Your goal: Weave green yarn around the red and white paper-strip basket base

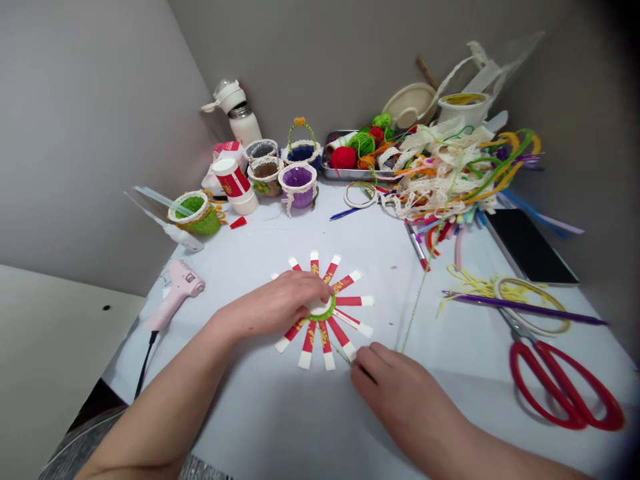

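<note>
A paper cup [343, 335], cut into red and white strips, lies splayed like a star on the table. Green yarn rings its round white base. My left hand [283, 301] reaches over it from the left, its fingers closed on the base and covering part of it. To the lower right, my right hand [403, 381] is closed in a pinch on the green yarn [340, 350], which stretches from the cup to my fingertips. From near this hand, another run of the yarn [416, 303] trails back up to the pile of craft materials.
At left lies a pink glue gun [177, 293]. Several decorated little baskets [299, 187] and a stack of cups [235, 187] stand behind. Yarn balls fill a metal tray [360, 175]. Red-handled scissors [563, 383], a purple pen-like stick [530, 305] and a phone [533, 245] are at right.
</note>
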The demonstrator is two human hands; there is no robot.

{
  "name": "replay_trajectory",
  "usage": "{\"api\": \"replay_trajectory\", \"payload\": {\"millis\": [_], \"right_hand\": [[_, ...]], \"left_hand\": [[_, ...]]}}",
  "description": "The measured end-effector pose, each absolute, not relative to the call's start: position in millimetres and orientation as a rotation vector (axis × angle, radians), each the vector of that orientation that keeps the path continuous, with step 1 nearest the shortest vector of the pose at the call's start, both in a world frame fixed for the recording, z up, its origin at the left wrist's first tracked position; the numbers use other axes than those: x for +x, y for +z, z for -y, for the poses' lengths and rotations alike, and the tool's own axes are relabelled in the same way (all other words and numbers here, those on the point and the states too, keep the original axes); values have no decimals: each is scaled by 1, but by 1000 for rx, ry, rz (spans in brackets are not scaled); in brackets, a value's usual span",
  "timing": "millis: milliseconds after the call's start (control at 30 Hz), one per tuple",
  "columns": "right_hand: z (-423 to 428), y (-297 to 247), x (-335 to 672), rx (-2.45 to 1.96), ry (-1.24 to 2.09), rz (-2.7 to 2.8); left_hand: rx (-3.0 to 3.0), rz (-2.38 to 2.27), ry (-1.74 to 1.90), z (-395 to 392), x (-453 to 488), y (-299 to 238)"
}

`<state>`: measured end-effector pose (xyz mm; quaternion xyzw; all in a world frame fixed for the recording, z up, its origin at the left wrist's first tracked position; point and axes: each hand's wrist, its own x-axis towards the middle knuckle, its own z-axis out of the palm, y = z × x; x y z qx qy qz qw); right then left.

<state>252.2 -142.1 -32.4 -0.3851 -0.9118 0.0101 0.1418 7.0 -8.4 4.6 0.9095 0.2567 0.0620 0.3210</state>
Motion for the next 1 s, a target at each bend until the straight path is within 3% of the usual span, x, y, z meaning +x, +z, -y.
{"api": "replay_trajectory", "payload": {"millis": [533, 1000], "right_hand": [[90, -47, 271, -1553, 167, 2226], [81, -49, 272, -1584, 358, 2139]], "left_hand": [[2301, -583, 166, 16, 16, 6], [2351, -716, 250, 22, 27, 3]]}}
